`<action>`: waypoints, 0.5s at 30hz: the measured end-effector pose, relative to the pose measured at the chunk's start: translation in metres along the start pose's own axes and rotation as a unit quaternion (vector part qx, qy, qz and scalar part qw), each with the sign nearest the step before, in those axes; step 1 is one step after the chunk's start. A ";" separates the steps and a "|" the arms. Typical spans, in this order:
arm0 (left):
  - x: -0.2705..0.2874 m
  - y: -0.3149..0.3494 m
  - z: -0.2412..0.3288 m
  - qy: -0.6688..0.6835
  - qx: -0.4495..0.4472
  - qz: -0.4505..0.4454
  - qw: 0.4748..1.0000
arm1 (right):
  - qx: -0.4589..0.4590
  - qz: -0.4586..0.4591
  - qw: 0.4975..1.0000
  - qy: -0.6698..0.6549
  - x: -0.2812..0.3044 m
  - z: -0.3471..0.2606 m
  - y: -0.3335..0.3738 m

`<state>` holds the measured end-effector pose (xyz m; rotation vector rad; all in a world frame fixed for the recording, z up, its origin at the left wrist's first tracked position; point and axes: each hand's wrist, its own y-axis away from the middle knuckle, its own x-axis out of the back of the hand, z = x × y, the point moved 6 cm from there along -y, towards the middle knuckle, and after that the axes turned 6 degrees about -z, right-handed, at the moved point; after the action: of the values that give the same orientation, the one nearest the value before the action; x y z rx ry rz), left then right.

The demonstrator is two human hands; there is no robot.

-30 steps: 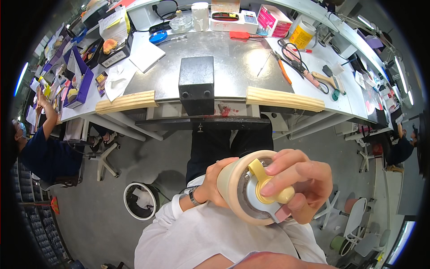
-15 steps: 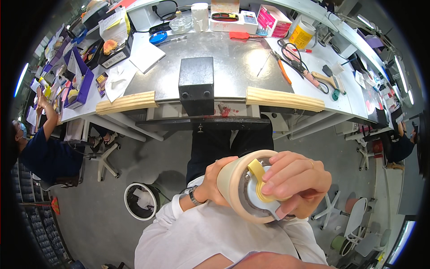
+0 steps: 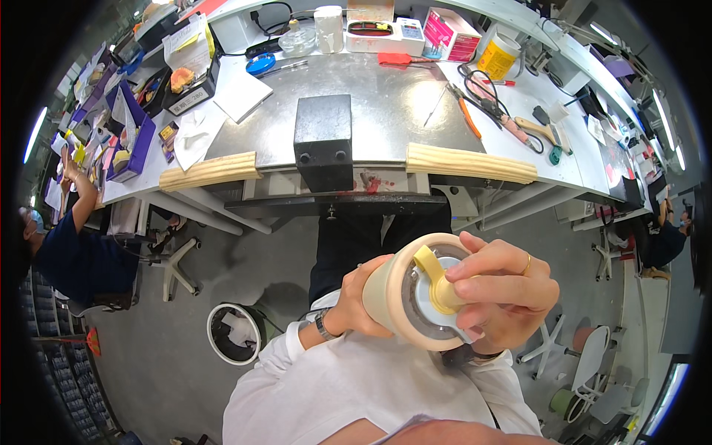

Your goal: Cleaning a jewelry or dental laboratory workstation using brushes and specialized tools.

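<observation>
In front of my chest, my left hand (image 3: 357,302) is wrapped round the side of a cream-coloured drinking cup (image 3: 380,293). The cup leans so that its top faces up and to the right. Its lid (image 3: 409,300) has a clear ring, a pale grey centre and a yellow cap (image 3: 439,293) with a strap. My right hand (image 3: 512,289) is over the lid, thumb and fingers closed on the yellow cap. A grey tab sticks out at the lid's lower edge, partly behind that hand.
Ahead is a workbench with a metal top (image 3: 386,96) and a black block (image 3: 324,141) at its front edge. Pliers (image 3: 467,115), a brush (image 3: 540,130) and a yellow tub (image 3: 498,58) lie or stand at right. A bin (image 3: 234,334) is on the floor; a co-worker (image 3: 89,259) sits at left.
The cup has shifted slightly up and to the right. My right hand has moved right and its fingers have lifted, so more of the yellow cap and lid shows.
</observation>
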<state>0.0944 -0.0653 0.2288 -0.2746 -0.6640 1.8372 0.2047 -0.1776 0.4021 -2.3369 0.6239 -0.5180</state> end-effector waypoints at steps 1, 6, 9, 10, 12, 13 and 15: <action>-0.001 -0.001 -0.001 0.006 0.004 -0.004 1.000 | 0.000 0.002 1.000 0.003 0.001 0.001 0.001; -0.001 0.006 -0.004 -0.041 0.014 0.000 0.999 | -0.026 -0.040 0.996 -0.072 0.002 0.006 0.002; 0.001 0.010 -0.009 -0.075 0.020 0.005 0.997 | -0.048 -0.007 0.996 -0.075 0.005 0.008 0.009; -0.001 0.009 -0.012 -0.069 0.019 0.000 0.997 | -0.048 -0.004 0.996 -0.071 0.007 0.006 0.009; -0.005 0.009 -0.013 -0.061 0.023 0.008 0.998 | -0.045 0.003 0.999 -0.021 0.009 0.003 0.008; -0.004 0.011 -0.014 -0.077 0.041 0.019 0.996 | -0.044 0.000 0.999 -0.025 0.008 0.004 0.007; -0.003 0.011 -0.015 -0.093 0.057 0.030 0.994 | -0.065 0.002 0.998 0.002 0.008 0.006 0.005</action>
<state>0.0937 -0.0659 0.2099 -0.0496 -0.6808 1.9668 0.2132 -0.1825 0.3961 -2.4559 0.6816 -0.4931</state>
